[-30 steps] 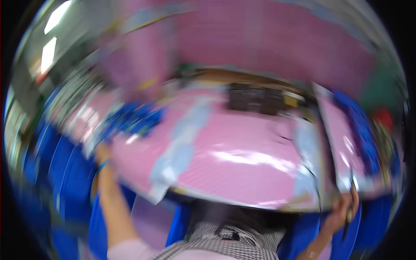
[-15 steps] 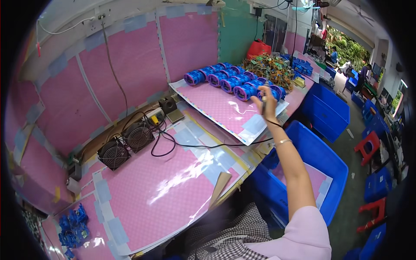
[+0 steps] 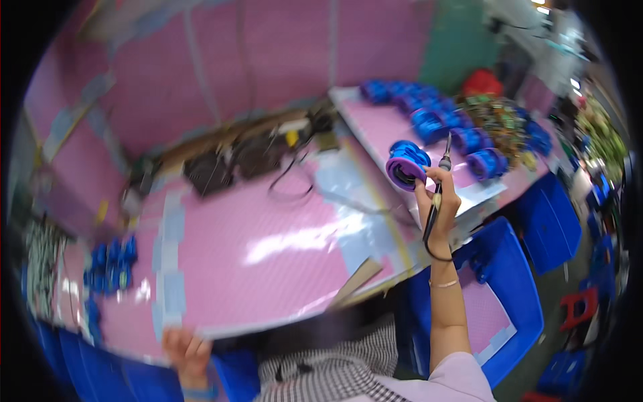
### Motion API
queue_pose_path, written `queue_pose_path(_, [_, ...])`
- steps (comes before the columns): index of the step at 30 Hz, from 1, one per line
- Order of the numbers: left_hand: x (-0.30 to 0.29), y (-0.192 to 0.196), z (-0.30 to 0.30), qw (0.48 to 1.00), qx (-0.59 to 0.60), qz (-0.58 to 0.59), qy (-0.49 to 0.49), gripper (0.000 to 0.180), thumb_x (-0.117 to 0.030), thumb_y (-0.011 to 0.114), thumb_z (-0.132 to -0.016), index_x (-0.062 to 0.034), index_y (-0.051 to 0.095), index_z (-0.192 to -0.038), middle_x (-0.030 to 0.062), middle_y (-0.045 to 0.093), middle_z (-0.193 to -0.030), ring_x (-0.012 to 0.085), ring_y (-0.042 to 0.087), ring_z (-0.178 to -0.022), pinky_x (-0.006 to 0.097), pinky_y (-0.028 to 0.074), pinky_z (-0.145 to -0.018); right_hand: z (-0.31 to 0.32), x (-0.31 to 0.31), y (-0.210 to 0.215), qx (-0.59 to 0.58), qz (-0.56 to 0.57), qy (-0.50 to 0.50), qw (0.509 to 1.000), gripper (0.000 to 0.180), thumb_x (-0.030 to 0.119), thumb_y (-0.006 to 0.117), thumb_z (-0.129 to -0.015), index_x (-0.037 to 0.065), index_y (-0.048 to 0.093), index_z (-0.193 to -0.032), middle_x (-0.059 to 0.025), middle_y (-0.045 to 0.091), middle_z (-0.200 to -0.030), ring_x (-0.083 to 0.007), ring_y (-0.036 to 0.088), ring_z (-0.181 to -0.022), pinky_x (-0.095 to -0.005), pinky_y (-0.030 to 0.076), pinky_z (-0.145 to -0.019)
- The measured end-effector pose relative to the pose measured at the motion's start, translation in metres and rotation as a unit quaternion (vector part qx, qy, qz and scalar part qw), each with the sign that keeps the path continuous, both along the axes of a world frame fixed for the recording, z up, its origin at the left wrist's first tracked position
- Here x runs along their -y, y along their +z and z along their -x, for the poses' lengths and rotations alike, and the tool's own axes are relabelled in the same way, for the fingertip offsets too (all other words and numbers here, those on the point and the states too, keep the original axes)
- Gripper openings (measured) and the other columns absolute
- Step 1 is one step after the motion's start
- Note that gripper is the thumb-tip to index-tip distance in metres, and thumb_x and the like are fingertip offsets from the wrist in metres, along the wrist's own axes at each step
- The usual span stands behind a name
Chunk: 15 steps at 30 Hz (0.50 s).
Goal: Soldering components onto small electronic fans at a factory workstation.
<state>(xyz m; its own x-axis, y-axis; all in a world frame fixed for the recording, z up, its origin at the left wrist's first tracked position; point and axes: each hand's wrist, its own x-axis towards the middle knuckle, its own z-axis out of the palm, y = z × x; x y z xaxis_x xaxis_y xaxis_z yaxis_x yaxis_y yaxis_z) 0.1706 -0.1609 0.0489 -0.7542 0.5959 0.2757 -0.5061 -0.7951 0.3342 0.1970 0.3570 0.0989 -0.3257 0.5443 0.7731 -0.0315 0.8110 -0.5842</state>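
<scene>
My right hand [image 3: 442, 201] is raised over the edge of the pink-covered bench. It grips a soldering iron [image 3: 445, 163], tip upward, its dark cord hanging past the wrist. The thumb and fingers of the same hand also pinch a blue cylindrical housing with a purple rim [image 3: 407, 165]. Behind it, several similar blue housings [image 3: 432, 127] lie in rows on a raised pink sheet. My left hand [image 3: 187, 352] is at the bench's front left edge, blurred, its fingers partly curled; whether it holds anything does not show.
Two dark fans [image 3: 209, 173] stand at the back of the bench, with a cable in front. A heap of small wired boards [image 3: 494, 120] lies at the far right. Blue bins [image 3: 519, 295] stand right of the bench. Small blue parts [image 3: 110, 264] sit at the left.
The view has swung left. My right hand, which held the soldering iron over the rows, now also has a blue housing lifted off the sheet. My left hand has come into view.
</scene>
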Motion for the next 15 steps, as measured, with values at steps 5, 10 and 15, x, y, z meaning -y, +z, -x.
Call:
queue_pose_path(5, [-0.142, 0.016, 0.046, 0.746, -0.243, 0.596, 0.171, 0.021, -0.016, 0.070, -0.086, -0.0063, 0.060, -0.071, -0.0002, 0.045, -0.065, 0.0110, 0.042, -0.059, 0.030, 0.034, -0.054, 0.014, 0.118, -0.054, 0.073, -0.059, 0.206, 0.974, 0.026, -0.006, 0.074, -0.076, 0.001, 0.061, -0.097, -0.0138, 0.072, -0.097, -0.0192, 0.071, -0.083, -0.0314, 0.057, -0.071])
queue_pose_path(10, [-0.158, -0.021, 0.046, 0.516, -0.439, 0.636, 0.371, 0.024, -0.020, 0.083, -0.070, -0.0032, 0.067, -0.077, 0.0116, 0.056, -0.074, 0.0273, 0.055, -0.064, 0.038, 0.042, -0.058, 0.012, 0.165, -0.061, 0.167, -0.084, 0.320, 0.929, 0.028, -0.005, 0.075, -0.070, 0.004, 0.062, -0.094, -0.0125, 0.071, -0.091, -0.0270, 0.067, -0.071, -0.0343, 0.053, -0.064])
queue_pose_path(15, [-0.156, -0.024, 0.032, 0.546, -0.389, 0.678, 0.304, 0.021, -0.019, 0.079, -0.075, -0.0011, 0.069, -0.079, 0.0140, 0.056, -0.072, 0.0286, 0.057, -0.064, 0.039, 0.043, -0.058, 0.008, 0.168, -0.031, 0.248, -0.112, 0.352, 0.895, 0.028, -0.003, 0.074, -0.070, 0.006, 0.062, -0.094, -0.0102, 0.066, -0.079, -0.0258, 0.063, -0.064, -0.0339, 0.049, -0.057])
